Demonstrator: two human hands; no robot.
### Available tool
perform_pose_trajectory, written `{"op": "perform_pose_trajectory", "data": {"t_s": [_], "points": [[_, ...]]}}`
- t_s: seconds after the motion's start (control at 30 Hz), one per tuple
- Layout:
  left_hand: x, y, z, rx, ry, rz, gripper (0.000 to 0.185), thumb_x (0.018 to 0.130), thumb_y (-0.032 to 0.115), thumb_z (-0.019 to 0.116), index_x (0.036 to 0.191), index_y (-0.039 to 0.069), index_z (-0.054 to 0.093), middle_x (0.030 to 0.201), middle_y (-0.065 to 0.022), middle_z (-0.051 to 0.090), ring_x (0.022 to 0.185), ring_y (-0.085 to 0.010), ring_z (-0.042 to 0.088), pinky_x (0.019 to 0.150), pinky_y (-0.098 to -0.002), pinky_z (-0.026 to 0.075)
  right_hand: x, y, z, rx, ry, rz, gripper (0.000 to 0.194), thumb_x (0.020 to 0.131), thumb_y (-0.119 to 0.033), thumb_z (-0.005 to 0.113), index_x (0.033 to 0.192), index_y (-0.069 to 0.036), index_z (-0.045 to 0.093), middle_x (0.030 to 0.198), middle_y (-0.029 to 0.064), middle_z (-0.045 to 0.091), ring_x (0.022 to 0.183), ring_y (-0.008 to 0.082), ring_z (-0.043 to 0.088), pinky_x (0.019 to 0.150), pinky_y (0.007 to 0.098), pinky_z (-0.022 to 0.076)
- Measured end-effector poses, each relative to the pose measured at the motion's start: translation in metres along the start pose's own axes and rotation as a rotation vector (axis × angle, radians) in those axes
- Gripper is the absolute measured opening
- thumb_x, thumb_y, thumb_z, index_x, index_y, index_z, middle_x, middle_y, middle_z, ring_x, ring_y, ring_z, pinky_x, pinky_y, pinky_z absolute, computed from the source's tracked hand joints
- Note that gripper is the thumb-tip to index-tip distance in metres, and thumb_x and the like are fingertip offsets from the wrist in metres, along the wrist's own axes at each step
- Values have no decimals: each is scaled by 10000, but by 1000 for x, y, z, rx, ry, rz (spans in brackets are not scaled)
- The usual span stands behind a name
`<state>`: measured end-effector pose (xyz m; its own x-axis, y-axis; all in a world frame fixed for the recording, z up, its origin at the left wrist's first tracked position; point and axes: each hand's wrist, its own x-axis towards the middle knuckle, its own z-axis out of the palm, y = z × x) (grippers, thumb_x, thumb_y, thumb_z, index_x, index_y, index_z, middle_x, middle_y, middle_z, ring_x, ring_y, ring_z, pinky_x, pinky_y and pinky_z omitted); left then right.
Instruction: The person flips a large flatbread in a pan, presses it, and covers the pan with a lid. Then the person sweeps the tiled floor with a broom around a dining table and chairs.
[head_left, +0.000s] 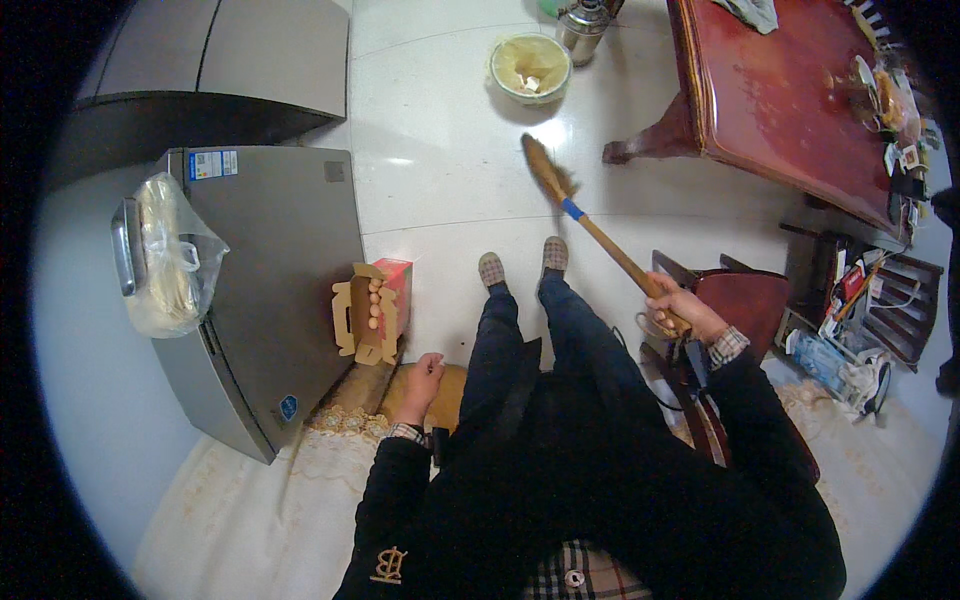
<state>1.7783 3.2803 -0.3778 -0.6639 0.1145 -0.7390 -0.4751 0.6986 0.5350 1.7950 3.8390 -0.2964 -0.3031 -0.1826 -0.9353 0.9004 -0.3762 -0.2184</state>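
Observation:
My right hand (684, 309) is closed around the wooden handle of a broom (611, 251). The broom slants away to the upper left, its brown bristle head (546, 166) low over or on the tiled floor, just beyond my feet; a blue band wraps its neck. At my left side hangs my left hand (424, 384), fingers curled; whether something small is between them cannot be told. Near it stands an open cardboard box of eggs (403, 289). Past the broom head is a trash bin with a yellowish liner (529, 69).
A grey refrigerator (277, 247) stands at left, a bagged bundle (169, 262) on it. At right are a red wooden table (787, 97) with a leg reaching over the floor, and a wooden chair (742, 304). A metal thermos flask (583, 31) stands by the bin.

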Motion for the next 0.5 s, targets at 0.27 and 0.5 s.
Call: {"op": "perform_pose_trajectory", "data": {"t_s": [0.27,0.5], "points": [[11,1,13,-22,21,51,234,935,159,614,1111,4,629,866,-84,663,791,-166,630,716,-301,510,-86,36,-52,-3,123,7,618,923,6,552,1471,-119,295,785,25,493,509,77,460,415,222,374],[5,7,17,37,17,24,227,936,139,621,1111,-5,630,858,-78,662,771,-148,633,702,-297,519,-87,73,-113,14,417,-42,609,902,23,537,1445,-123,303,802,40,529,441,115,453,394,254,394]]}}
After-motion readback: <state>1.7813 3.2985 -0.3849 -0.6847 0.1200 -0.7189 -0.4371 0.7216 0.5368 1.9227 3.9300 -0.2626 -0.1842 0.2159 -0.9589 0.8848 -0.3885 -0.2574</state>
